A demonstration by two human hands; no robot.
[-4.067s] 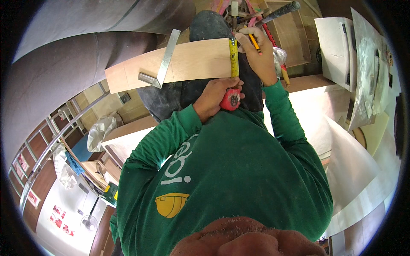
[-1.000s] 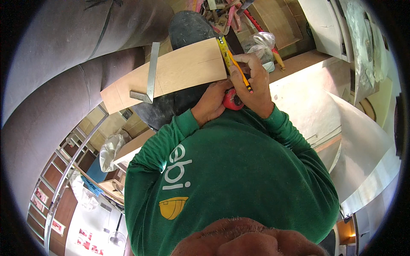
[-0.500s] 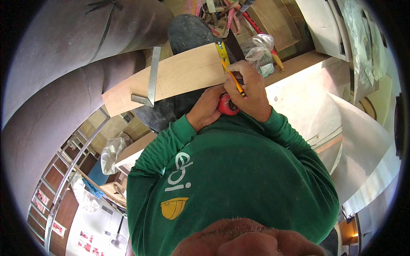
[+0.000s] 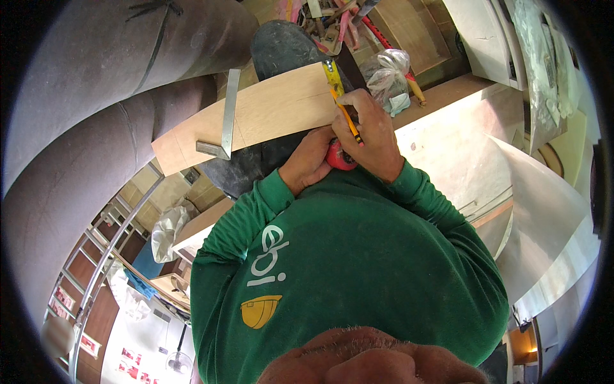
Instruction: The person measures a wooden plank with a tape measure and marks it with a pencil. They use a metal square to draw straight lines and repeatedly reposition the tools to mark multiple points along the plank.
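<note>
A pale wooden board [image 4: 275, 105] lies across my legs, with thin pencil lines on it. My left hand [image 4: 309, 160] is closed round a red tape measure [image 4: 341, 155] at the board's near right corner. The yellow blade [image 4: 332, 78] runs out along the board's right end, its hook at the far edge. Between the fingers of my right hand [image 4: 371, 131] is an orange-yellow pencil [image 4: 347, 117], its tip down by the blade. A metal try square [image 4: 228, 118] rests on the left part of the board, its stock against the near edge.
Right of the board, a clear plastic bag [image 4: 389, 73] sits beside a wooden-handled tool [image 4: 416, 89]. Scattered tools and scraps [image 4: 329, 19] lie beyond my knee. A large grey curved surface [image 4: 115, 77] rises at the left, with a metal ladder [image 4: 102, 269] below it.
My right hand and the pencil have shifted slightly left and nearer the blade. The tape measure, board and try square look nearly unmoved.
</note>
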